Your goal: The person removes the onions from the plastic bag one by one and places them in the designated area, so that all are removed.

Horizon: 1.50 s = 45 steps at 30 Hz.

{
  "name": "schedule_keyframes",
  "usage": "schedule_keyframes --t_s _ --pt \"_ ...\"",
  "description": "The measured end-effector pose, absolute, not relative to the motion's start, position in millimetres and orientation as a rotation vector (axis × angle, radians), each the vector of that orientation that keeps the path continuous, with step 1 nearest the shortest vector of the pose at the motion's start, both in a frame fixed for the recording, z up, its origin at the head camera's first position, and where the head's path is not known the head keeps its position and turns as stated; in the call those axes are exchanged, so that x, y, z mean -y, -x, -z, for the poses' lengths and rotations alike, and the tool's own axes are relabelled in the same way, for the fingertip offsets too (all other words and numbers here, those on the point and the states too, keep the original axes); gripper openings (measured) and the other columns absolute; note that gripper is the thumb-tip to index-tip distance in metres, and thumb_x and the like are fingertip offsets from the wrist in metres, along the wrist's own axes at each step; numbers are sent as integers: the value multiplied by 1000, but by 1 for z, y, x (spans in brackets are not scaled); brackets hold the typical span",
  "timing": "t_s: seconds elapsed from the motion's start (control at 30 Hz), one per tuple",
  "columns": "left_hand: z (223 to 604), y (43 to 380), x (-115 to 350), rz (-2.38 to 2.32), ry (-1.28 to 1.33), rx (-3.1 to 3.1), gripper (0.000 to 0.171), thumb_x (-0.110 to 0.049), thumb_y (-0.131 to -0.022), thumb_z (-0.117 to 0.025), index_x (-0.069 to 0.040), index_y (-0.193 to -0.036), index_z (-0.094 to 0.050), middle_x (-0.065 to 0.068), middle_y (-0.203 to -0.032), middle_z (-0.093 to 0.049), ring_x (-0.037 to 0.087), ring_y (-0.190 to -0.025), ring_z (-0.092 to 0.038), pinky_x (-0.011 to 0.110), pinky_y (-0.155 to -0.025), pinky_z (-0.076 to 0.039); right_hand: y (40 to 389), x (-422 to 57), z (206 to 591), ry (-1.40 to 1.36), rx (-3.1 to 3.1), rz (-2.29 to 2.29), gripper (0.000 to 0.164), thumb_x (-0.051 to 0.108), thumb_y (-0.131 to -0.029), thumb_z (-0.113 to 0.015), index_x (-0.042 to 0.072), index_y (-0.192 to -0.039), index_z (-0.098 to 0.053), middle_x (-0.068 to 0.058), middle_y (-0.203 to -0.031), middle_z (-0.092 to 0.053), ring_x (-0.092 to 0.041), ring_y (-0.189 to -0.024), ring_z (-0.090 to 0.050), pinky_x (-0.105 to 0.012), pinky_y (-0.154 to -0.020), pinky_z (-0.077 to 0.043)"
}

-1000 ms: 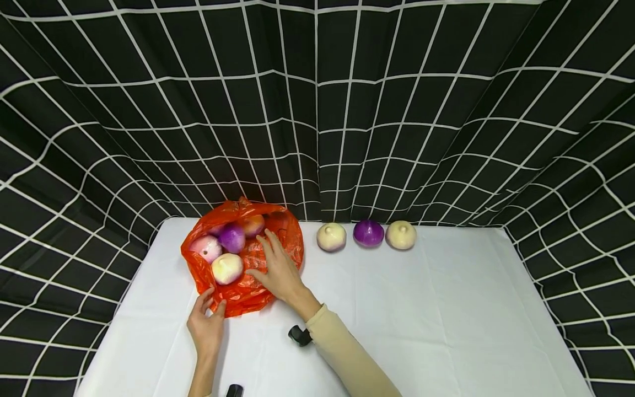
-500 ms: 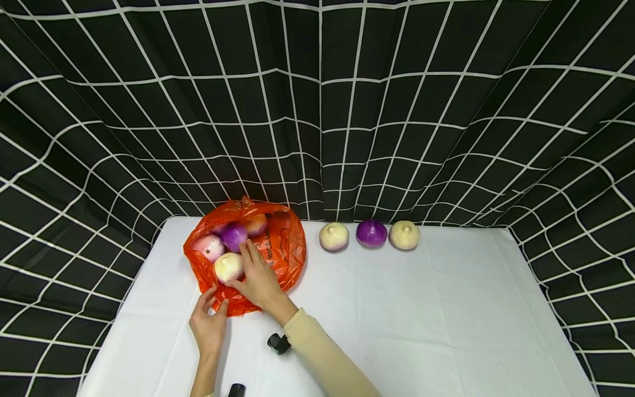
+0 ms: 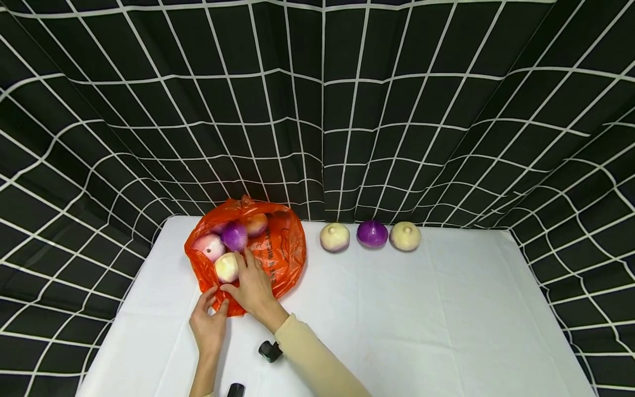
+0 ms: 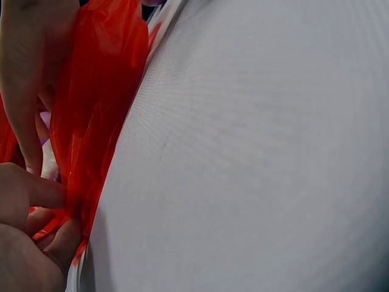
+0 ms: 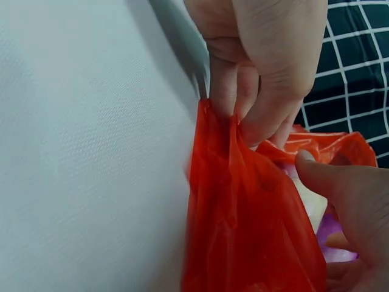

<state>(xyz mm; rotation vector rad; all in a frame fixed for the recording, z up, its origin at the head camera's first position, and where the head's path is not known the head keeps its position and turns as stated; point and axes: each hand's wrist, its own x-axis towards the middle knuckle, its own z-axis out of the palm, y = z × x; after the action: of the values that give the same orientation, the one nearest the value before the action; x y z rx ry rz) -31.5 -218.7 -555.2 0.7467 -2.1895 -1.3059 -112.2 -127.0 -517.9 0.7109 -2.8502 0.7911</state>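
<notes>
A crinkled red plastic bag (image 3: 290, 242) lies mouth up on the left of the table, with several onions in it. My left hand (image 3: 208, 328) pinches the near left rim of the bag between thumb and fingers, as the right wrist view also shows. My right hand (image 3: 253, 286) reaches into the bag and grips a white onion (image 3: 226, 268), thumb on its near side and fingers on its far right side. Behind that lie a purple onion (image 3: 235, 236), a pink onion (image 3: 210, 246) and an orange-tinted onion (image 3: 256, 224), beside a partly hidden one.
Along the back edge of the white table (image 3: 397, 320) stand a white onion (image 3: 334, 237), a purple onion (image 3: 372, 234) and another white onion (image 3: 405, 236) in a row. A black gridded curtain (image 3: 397, 110) rises behind and at both sides. Black wrist cameras (image 3: 269, 351) show near the forearms.
My right hand has moved left and nearer, from spread above the bag's middle onto the white onion. The left hand keeps its pinch on the rim.
</notes>
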Motion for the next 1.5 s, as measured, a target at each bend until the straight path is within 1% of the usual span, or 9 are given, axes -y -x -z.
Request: schedule_keyframes --t_s 0.07,0.13,0.33,0.43,0.6,0.87,1.0,1.2,1.5 --pt "556 32 219 1311 -744 2185 35 9 -81 -68 3 -116 -66 24 -105 -69 29 -96 -64 3 -71 -41 113 128 519 -702 2842 -807 80 48 -78 -79 10 -140 -46 -11 -142 -48 -24 -117 -57 -36 -90 -52" --pt "557 32 219 1312 -741 2184 35 9 -81 -68 4 -115 -66 25 -105 -69 34 -97 -64 3 -71 -40 114 130 521 -705 2835 -810 77 48 -78 -78 10 -138 -47 -11 -138 -51 -23 -115 -58 -35 -89 -52" --pt "558 33 219 1299 -730 2185 34 9 -80 -69 4 -114 -67 25 -104 -69 35 -97 -65 4 -76 -38 118 134 524 -739 2841 -771 71 47 -81 -76 10 -135 -50 -7 -126 -57 -20 -107 -61 -32 -87 -52" --pt "557 33 219 1307 -736 2178 34 9 -81 -69 4 -114 -67 25 -105 -68 35 -97 -64 3 -76 -38 119 133 524 -734 2852 -776 68 46 -81 -77 11 -134 -52 -5 -123 -59 -19 -106 -62 -31 -86 -52" --pt "557 33 217 1332 -739 2170 39 11 -80 -69 5 -118 -64 24 -113 -66 35 -100 -63 3 -77 -38 120 127 523 -707 2870 -813 68 43 -80 -79 11 -134 -54 -7 -127 -59 -21 -113 -60 -33 -93 -50" --pt "557 33 216 1341 -740 2175 42 10 -82 -69 6 -122 -61 23 -119 -64 35 -103 -62 0 -77 -37 119 105 518 -763 2827 -881 68 38 -79 -82 10 -135 -55 -10 -132 -58 -24 -116 -59 -37 -96 -49" --pt "557 33 217 1325 -747 2172 41 10 -81 -69 6 -122 -62 24 -118 -65 36 -103 -63 1 -77 -37 120 98 515 -790 2808 -927 68 37 -79 -81 8 -135 -55 -11 -133 -57 -24 -117 -58 -37 -96 -48" --pt "557 33 217 1318 -745 2171 41 9 -81 -69 5 -122 -62 25 -115 -65 35 -102 -63 3 -79 -36 118 87 508 -792 2773 -993 69 33 -80 -81 7 -138 -53 -12 -138 -54 -26 -121 -56 -36 -101 -45" --pt "555 31 214 1320 -743 2159 41 11 -80 -68 6 -121 -62 24 -118 -65 35 -102 -62 5 -79 -37 120 58 495 -726 2662 -1175 68 26 -79 -83 4 -136 -54 -14 -135 -55 -27 -122 -55 -38 -103 -44"
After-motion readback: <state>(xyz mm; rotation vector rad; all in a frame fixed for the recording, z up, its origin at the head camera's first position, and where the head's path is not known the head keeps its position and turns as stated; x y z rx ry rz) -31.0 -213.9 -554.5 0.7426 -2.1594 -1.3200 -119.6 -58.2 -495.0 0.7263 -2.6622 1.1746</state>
